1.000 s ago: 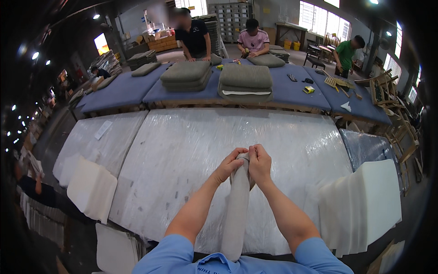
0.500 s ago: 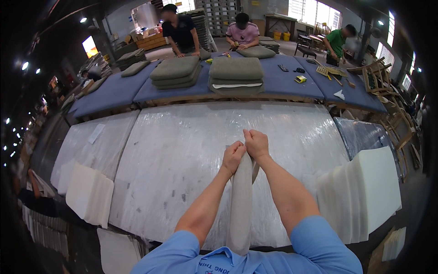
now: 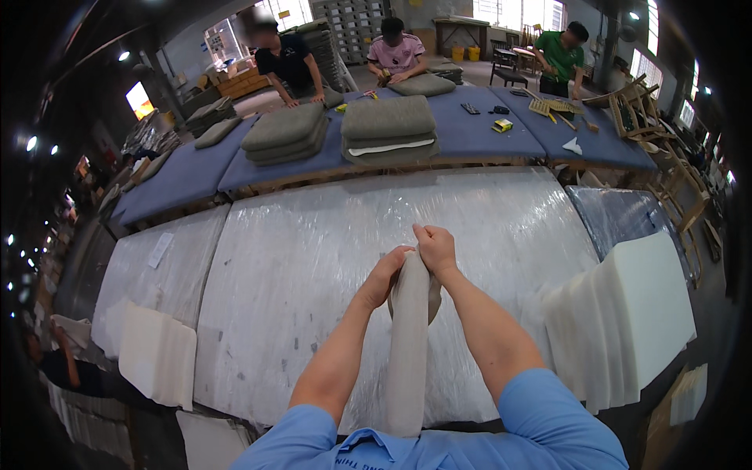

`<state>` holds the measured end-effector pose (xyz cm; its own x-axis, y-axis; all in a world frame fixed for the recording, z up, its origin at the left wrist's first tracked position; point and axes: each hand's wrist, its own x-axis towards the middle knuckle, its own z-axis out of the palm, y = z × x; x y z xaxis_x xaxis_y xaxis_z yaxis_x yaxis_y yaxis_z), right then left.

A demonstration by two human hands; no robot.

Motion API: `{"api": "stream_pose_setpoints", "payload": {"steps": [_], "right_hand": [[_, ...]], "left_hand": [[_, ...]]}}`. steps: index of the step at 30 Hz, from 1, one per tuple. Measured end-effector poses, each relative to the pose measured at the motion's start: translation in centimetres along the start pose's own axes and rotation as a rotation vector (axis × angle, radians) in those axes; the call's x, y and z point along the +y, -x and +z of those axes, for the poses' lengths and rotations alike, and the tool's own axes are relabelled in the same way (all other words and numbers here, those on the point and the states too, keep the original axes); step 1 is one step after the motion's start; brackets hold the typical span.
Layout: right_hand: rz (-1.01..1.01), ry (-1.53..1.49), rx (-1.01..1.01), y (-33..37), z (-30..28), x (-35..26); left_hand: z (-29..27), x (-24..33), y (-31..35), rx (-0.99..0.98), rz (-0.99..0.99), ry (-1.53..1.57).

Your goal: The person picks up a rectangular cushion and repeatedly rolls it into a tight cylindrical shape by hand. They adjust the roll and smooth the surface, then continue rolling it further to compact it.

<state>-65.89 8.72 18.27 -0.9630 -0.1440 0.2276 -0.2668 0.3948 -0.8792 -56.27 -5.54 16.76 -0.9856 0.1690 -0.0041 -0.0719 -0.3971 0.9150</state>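
The left hand [image 3: 384, 277] and the right hand [image 3: 436, 248] each have a grip pinching the far end of the gray cushion [image 3: 408, 345], edge-up over the shiny table [image 3: 301, 251], and it might twist if one pulls harder.

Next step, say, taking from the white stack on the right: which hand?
Probably right: the right hand is nearer the white stack; the left hand sits farther left. Both hold the grey fabric piece, so right would have to let go first.
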Motion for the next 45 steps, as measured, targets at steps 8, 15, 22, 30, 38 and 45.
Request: {"api": "stream_pose_setpoints", "payload": {"steps": [8,15,22,30,38,45], "right_hand": [[0.005,0.002,0.003,1.3,-1.2,-0.2],[-0.024,-0.026,0.023,1.8,-1.6,0.3],[-0.030,-0.028,0.010,2.4,-1.6,-0.6],[-0.101,0.029,0.103,2.4,-2.0,-0.2],[-0.037,0.126,0.165,2.0,-2.0,0.1],[-0.012,0.188,0.151,2.1,-1.8,0.6]], "left_hand": [[-1.2,-3.1,1.7,0.197,0.136,-0.343],[-2.3,-2.7,1.1,0.082,0.031,-0.158],[-2.9,0.8,0.2,0.030,0.055,-0.254],[-2.2,0.1,-0.1,0.034,0.126,-0.286],[0.8,-2.5,-1.9,0.146,0.039,-0.104],[1.7,-2.5,-3.9,0.322,-0.054,-0.160]]}}
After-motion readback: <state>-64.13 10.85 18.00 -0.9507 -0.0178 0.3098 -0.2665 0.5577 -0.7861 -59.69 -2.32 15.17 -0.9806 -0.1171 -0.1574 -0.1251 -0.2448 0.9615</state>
